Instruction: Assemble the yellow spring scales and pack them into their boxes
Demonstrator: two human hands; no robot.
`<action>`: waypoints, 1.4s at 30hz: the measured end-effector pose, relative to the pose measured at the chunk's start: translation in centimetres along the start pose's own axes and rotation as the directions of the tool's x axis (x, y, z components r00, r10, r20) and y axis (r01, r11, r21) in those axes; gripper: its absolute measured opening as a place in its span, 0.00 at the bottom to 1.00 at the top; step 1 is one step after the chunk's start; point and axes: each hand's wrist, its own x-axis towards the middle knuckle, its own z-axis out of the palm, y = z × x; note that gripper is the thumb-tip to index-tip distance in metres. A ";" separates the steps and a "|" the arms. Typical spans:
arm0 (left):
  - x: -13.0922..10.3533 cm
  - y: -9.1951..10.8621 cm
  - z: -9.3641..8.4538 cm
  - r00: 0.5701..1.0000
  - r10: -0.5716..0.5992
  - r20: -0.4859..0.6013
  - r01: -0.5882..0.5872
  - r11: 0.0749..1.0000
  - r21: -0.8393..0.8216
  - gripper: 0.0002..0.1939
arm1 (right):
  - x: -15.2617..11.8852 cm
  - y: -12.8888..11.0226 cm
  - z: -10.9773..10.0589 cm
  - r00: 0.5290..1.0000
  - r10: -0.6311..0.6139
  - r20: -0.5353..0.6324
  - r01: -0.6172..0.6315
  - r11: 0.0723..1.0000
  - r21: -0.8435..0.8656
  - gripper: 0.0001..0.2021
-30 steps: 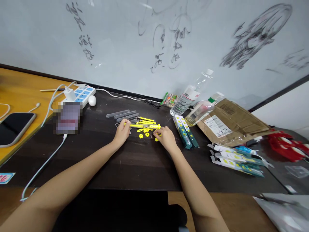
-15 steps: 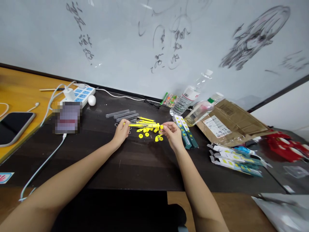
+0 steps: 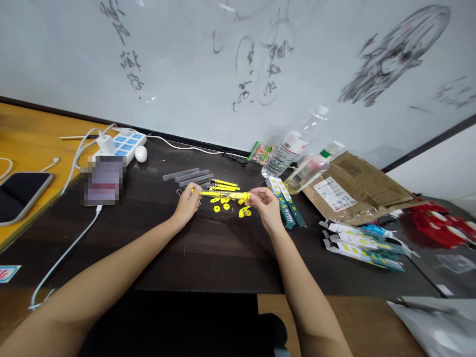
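Both hands hold a yellow-and-clear spring scale [image 3: 228, 195] level above the dark desk. My left hand [image 3: 188, 203] is closed round the end of its yellow rod. At the other end, the fingers of my right hand [image 3: 266, 204] pinch the yellow cap. Yellow rods [image 3: 225, 183] lie just behind the scale. Small yellow rings and caps [image 3: 217, 208] are scattered below it, some partly hidden by the scale. Several clear marked tubes [image 3: 187, 174] lie behind my left hand. Thin wire hooks [image 3: 179, 192] show beside that hand, partly covered.
Two upright-printed boxes [image 3: 285, 201] lie right of my right hand, with more opened boxes [image 3: 362, 246] farther right. A water bottle [image 3: 286, 153], second bottle [image 3: 310, 171] and brown parcel [image 3: 357, 186] stand behind. Left are a power strip [image 3: 128, 144] and a phone [image 3: 23, 196].
The yellow cap at my right fingers sits closer against the clear tube, and the right fingers have shifted slightly left. My left hand stays in about the same place.
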 end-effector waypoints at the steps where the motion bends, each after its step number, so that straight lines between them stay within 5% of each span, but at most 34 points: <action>1: 0.0 0.0 0.0 1.000 0.003 0.001 -0.003 1.000 0.000 0.08 | 0.0 0.0 0.0 1.000 -0.001 0.003 0.001 1.000 0.004 0.14; 42: 0.1 0.0 0.0 1.000 -0.013 0.000 0.013 0.999 -0.033 0.08 | -0.1 -0.1 0.1 0.995 0.058 0.076 -0.054 0.997 -0.047 0.16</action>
